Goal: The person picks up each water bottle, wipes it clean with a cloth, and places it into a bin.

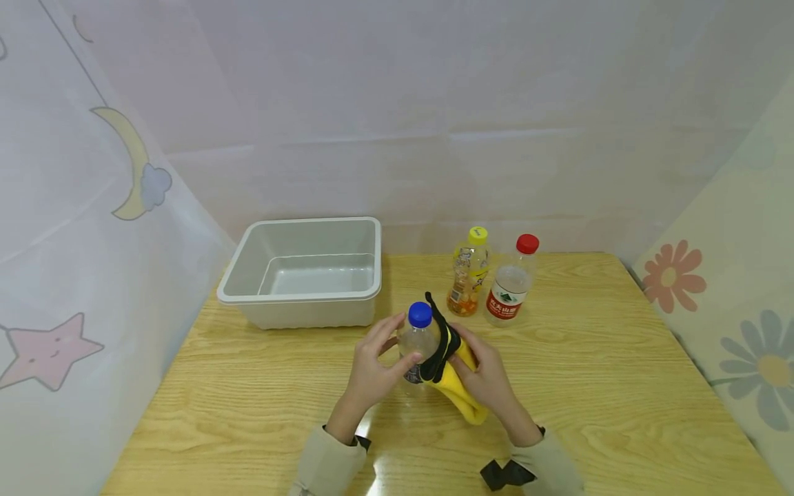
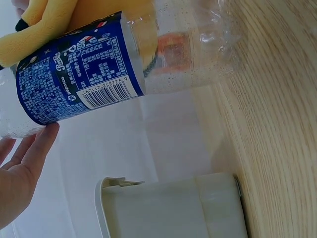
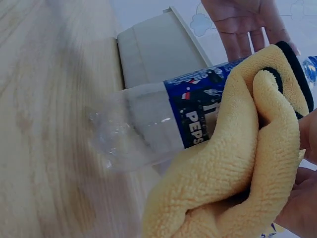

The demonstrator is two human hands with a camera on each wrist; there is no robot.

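A clear plastic bottle with a blue cap stands at the middle of the table, near both hands. Its dark blue label carries a barcode and PEPSI lettering in the wrist views. My left hand holds the bottle's upper part between thumb and fingers. On the other side, my right hand grips a folded yellow cloth with a black border and lays it against the bottle. In the right wrist view the cloth covers part of the label and hides most of the right hand's fingers.
A pale grey plastic bin sits at the back left of the wooden table. Behind my right hand stand a yellow-capped bottle with orange remains inside and a red-capped water bottle. A printed curtain hangs behind the table.
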